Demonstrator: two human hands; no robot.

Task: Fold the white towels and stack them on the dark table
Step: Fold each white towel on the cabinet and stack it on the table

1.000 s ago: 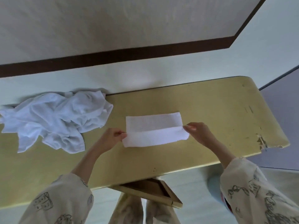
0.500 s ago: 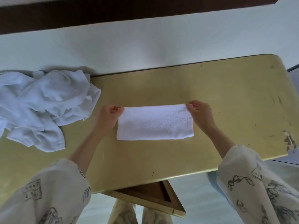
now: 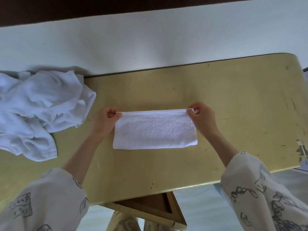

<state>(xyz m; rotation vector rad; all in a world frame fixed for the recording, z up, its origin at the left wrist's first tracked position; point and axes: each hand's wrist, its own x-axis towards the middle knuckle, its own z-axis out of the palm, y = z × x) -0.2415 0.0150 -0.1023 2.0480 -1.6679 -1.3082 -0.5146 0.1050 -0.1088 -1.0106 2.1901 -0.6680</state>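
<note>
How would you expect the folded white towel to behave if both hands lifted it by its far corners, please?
The folded towel would probably sag and hang, since it is soft terry that lies limp and flat. It likely unfolds, as only the left hand and right hand pinch its corners. It looks light and unlikely to slip.

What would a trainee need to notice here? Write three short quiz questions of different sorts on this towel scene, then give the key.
1. True or false: the folded towel lies flat on the yellow table.
2. Multiple choice: where does the left hand pinch the folded towel? A) near left corner B) far left corner C) middle of the far edge
3. Fill in: the heap of unfolded towels lies to the ___ of the folded towel, on the person's own side.

Key
1. True; the right hand pinches its far right corner.
2. B
3. left
</note>
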